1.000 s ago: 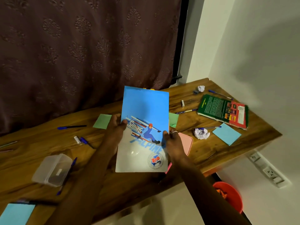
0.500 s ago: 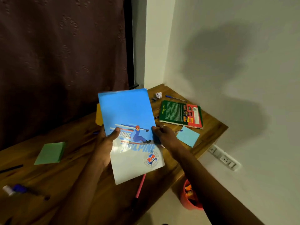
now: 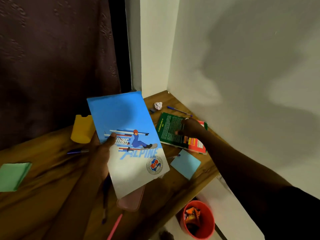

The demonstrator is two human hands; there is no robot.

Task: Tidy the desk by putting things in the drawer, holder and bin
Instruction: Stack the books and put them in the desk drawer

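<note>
Near you, your left hand (image 3: 103,148) grasps the blue notebook (image 3: 124,122) at its left edge, above the desk (image 3: 52,196). Farther right, your right hand (image 3: 189,127), the nearer one, lies on the green book (image 3: 168,129). Whether it grips, I cannot tell. The book's long axis runs from far left to near right.

- Notebook (image 3: 124,122): card cover, smooth and glossy.
- Desk (image 3: 173,187) under the notebook: grained wood with a soft sheen.
- Green book (image 3: 168,129) right of the notebook: glossy paper cover.
- Paper ball (image 3: 158,105) beyond the notebook's top right corner: white, crumpled paper.
- Holder (image 3: 81,130) left of the notebook: yellow, smooth, looks like matt plastic.
- Bin (image 3: 207,220) below and right of the notebook: smooth red plastic.
- Curtain (image 3: 52,58) behind the notebook: dark cloth with a raised pattern.
</note>
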